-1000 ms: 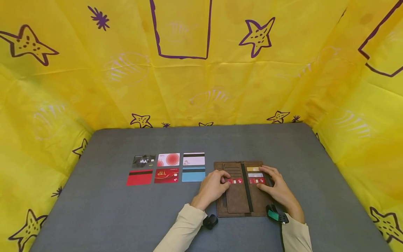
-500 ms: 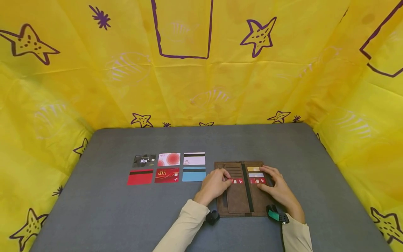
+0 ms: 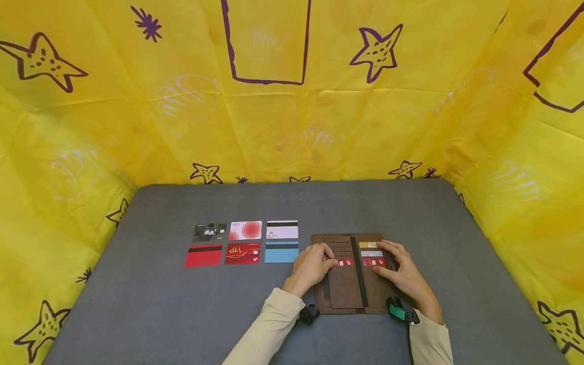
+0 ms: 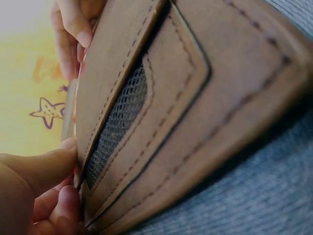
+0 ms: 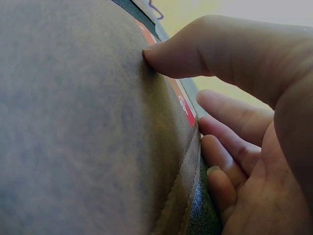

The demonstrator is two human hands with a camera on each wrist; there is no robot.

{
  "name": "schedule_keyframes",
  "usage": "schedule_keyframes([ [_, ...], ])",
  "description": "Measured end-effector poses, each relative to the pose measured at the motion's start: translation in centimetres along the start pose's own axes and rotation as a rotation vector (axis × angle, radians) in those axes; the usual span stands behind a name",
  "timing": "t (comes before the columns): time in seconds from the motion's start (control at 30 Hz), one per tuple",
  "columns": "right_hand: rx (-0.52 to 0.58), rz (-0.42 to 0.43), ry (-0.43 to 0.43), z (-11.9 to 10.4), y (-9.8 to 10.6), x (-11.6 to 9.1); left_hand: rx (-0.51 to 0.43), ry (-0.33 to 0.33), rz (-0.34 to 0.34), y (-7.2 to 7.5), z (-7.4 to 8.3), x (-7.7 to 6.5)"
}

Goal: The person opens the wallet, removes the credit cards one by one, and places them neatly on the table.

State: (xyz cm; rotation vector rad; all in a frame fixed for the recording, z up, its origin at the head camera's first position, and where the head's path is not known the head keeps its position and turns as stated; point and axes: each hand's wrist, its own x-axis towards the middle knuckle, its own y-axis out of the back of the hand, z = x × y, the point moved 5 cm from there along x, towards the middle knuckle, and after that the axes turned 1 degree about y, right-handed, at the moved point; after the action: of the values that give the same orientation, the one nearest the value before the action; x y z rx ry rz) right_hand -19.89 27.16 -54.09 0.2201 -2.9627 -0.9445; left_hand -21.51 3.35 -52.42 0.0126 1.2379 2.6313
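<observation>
An open brown leather wallet (image 3: 347,294) lies on the grey table, with a black elastic band (image 3: 358,271) running down over it. My left hand (image 3: 310,268) is at its left panel, where thumb and index finger pinch the left end of a red card (image 3: 345,262) set in a slot. In the left wrist view, the thumb (image 4: 58,156) lies at the leather edge beside a strip of red. My right hand (image 3: 406,274) holds the wallet's right side. Its thumb (image 5: 171,56) presses the leather just below another red card (image 5: 185,110), while the other fingers sit along the edge.
Left of the wallet lie two rows of cards, among them a black card (image 3: 209,232), a plain red card (image 3: 204,256) and a blue card (image 3: 281,252). The right panel also carries a gold card (image 3: 368,245) and a silver card (image 3: 371,254). Yellow cloth (image 3: 255,137) surrounds the table.
My left hand has shifted slightly right along the slot, its fingertips coming closer together at the red card. The right hand keeps its place on the wallet.
</observation>
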Motion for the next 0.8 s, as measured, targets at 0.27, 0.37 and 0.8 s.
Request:
schedule_keyframes([
  [0.27,-0.004,0.0,0.002,0.12,-0.02,0.06,0.031,-0.009,0.059,-0.04,-0.07,0.23],
  [0.37,-0.002,0.0,0.004,0.1,-0.05,0.08,0.026,-0.025,0.059,-0.02,-0.09,0.23],
  [0.8,-0.003,0.004,0.016,0.06,-0.03,0.1,-0.069,-0.042,-0.012,-0.02,-0.58,0.2],
])
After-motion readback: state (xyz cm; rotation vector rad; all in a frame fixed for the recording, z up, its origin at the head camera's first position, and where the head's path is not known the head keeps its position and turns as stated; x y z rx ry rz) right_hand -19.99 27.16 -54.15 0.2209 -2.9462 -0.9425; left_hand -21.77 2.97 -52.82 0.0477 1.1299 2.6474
